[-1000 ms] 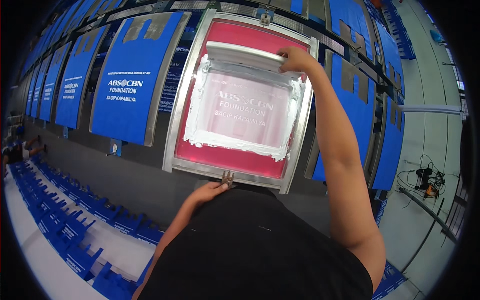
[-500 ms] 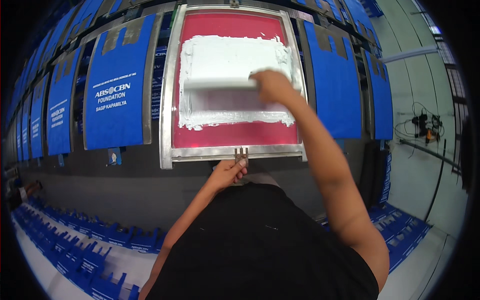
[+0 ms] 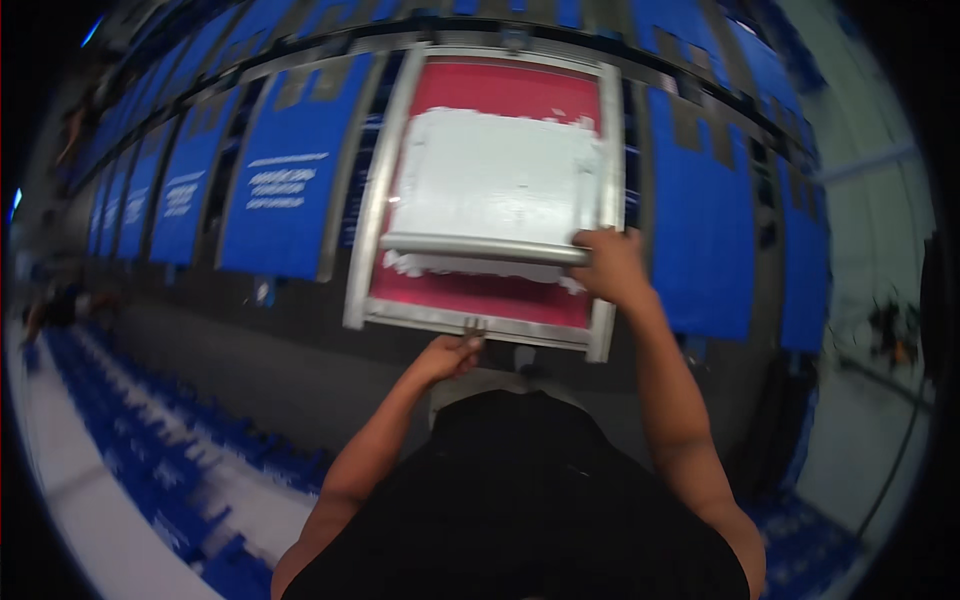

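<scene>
A metal-framed printing screen (image 3: 378, 250) with red mesh lies flat ahead of me, its middle covered in white ink (image 3: 495, 185). My right hand (image 3: 608, 262) grips the right end of a long squeegee (image 3: 480, 246) that lies across the lower part of the screen. My left hand (image 3: 452, 354) holds the small metal handle (image 3: 474, 326) at the near edge of the frame. My dark shirt fills the bottom of the view.
Blue fabric panels (image 3: 280, 195) with white print lie in a row to the left along a long dark table; more blue panels (image 3: 705, 220) lie to the right. Stacks of blue pieces (image 3: 150, 450) sit on the floor at lower left. Cables (image 3: 895, 335) trail at right.
My right hand has drawn the squeegee from the far end of the screen toward me, spreading white ink over the mesh. My left hand stayed on the frame handle.
</scene>
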{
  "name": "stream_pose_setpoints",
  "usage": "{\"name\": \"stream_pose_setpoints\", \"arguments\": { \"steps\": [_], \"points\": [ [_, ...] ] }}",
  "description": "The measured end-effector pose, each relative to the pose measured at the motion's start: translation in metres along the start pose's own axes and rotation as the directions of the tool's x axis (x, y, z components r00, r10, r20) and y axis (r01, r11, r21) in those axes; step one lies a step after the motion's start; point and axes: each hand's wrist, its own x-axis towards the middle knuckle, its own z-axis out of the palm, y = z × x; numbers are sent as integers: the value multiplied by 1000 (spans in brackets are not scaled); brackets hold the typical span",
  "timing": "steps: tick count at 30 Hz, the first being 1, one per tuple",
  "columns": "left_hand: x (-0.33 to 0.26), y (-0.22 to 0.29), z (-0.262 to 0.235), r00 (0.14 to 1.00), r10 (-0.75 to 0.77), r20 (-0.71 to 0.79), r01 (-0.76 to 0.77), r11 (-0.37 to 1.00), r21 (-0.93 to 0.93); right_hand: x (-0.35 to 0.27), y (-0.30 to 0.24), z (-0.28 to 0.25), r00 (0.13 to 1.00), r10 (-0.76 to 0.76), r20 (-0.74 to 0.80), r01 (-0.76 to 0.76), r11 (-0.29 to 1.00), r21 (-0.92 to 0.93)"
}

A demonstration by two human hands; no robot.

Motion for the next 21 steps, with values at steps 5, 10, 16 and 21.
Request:
{"name": "stream_pose_setpoints", "arguments": {
  "steps": [5, 10, 16, 21],
  "points": [
    [-37, 73, -17, 961, 240, -136, -56, 652, 756, 16, 77, 40, 993, 88, -78, -8, 711, 704],
    [-21, 93, -130, 446, 503, -740, 51, 811, 582, 45, 84, 61, 973, 220, 63, -147, 390, 909],
    [39, 56, -182, 576, 489, -655, -346, 872, 347, 44, 65, 45, 962, 272, 34, -112, 276, 955],
    [-3, 49, -107, 627, 402, -668, -411, 898, 155, 1, 99, 14, 950, 300, 84, -178, 302, 936]
  ]
}}
